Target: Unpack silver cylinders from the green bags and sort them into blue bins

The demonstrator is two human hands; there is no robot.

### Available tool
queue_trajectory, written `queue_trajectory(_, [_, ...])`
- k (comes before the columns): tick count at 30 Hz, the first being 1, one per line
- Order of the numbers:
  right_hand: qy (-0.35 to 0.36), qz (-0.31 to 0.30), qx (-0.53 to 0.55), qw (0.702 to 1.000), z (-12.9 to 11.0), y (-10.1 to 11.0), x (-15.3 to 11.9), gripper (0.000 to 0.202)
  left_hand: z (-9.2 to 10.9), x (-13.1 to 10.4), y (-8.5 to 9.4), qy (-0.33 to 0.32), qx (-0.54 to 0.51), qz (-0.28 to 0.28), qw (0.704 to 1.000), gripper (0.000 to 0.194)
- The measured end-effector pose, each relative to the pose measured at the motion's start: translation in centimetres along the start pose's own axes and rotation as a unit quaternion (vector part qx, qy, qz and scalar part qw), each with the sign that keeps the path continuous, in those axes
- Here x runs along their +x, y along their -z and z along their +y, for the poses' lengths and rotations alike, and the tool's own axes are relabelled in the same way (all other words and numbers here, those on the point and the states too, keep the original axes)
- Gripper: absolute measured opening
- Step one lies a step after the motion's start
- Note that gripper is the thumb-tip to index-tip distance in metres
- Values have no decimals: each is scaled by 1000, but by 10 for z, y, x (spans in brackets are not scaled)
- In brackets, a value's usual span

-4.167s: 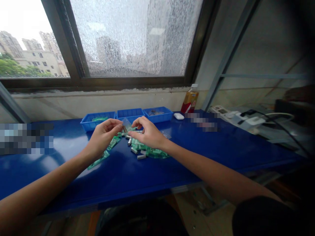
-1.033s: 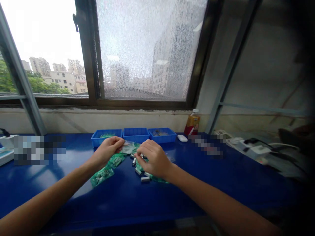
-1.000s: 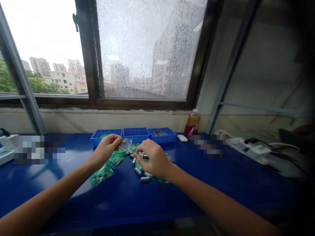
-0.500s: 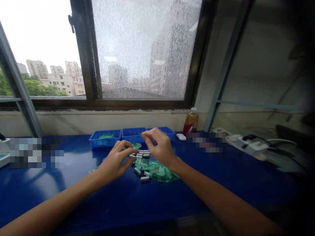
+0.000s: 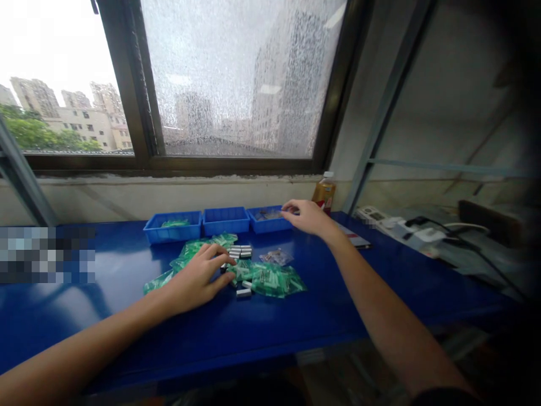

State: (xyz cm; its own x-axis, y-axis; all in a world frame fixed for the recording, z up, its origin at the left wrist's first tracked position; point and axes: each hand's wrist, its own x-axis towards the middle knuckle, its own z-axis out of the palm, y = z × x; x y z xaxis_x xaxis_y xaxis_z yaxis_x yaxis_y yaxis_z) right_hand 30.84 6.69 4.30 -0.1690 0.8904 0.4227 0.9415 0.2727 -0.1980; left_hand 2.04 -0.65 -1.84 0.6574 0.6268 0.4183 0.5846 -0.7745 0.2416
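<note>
My left hand (image 5: 205,277) hovers low at the middle of the table, fingers apart and holding nothing I can see. Beside its fingertips lie small silver-and-black blocks (image 5: 240,251) and green plastic bags (image 5: 274,280) with contents I cannot make out. Another green bag (image 5: 158,282) is partly behind my left wrist. My right hand (image 5: 310,217) reaches to the right end of a blue bin (image 5: 266,226), thumb and fingers pinched together. Whatever is between those fingertips, if anything, is too small to name. Small clear bags (image 5: 270,214) lie in that bin.
Two more blue bins stand in the row: a left one (image 5: 173,232) with green bags and a middle one (image 5: 226,224). A clear bag of small parts (image 5: 276,257) lies on the blue table (image 5: 236,344). A drink bottle (image 5: 324,192) and a power strip (image 5: 422,242) are at right.
My right hand has moved right and away, from above the blocks to the right bin. My left hand stays near the blocks, its fingers slightly lower. The view has shifted a little.
</note>
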Motion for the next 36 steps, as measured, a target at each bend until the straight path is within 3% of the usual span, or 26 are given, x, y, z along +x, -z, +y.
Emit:
queue_trajectory(2, [43, -149, 44, 987, -5, -1, -7, 30, 0, 0, 1, -4, -4, -4, 1000, 24])
queue_trajectory(4, [78, -259, 51, 961, -11, -8, -13, 44, 0, 0, 1, -8, -10, -2, 1000, 24])
queue_trajectory(6, [80, -286, 39, 954, -18, -18, -14, 47, 0, 0, 1, -10, -15, 0, 1000, 24])
queue_trajectory(11, [41, -268, 28, 962, -24, -28, -8, 7, -1, -2, 3, -10, -11, 8, 1000, 24])
queue_trajectory(13, [44, -234, 46, 970, -23, -21, -6, 6, 1, -2, 4, -13, -22, 28, 999, 23])
queue_trajectory(15, [54, -161, 76, 983, -26, -14, -5, 10, 5, 0, 6, -6, -52, 49, 997, 21])
queue_trajectory(18, [96, -13, 122, 988, -48, -12, -14, 18, 10, 3, 9, 82, -169, 61, 980, 26])
queue_trajectory(20, [134, 81, 139, 978, -70, -19, -24, 19, 11, 6, 11, 178, -302, 65, 934, 37])
queue_trajectory(22, [232, 113, 120, 959, -92, -30, -36, 16, 9, 8, 11, 240, -433, 72, 866, 45])
queue_trajectory(24, [336, 129, 78, 930, -108, -40, -46, 16, 6, 9, 10, 247, -502, 81, 825, 42])
queue_trajectory(25, [372, 128, 59, 917, -113, -43, -49, 15, 4, 10, 10, 240, -509, 89, 822, 37])
queue_trajectory(28, [375, 107, 62, 919, -117, -45, -53, 8, -1, 11, 11, 226, -459, 138, 848, 28])
queue_trajectory(32, [206, 7, 251, 946, -114, -39, -49, 28, -6, 8, 15, 183, -302, 210, 912, 22])
queue_trajectory(36, [56, -97, 450, 886, -116, -44, -44, 41, -5, 5, 17, 63, -129, 196, 970, 17])
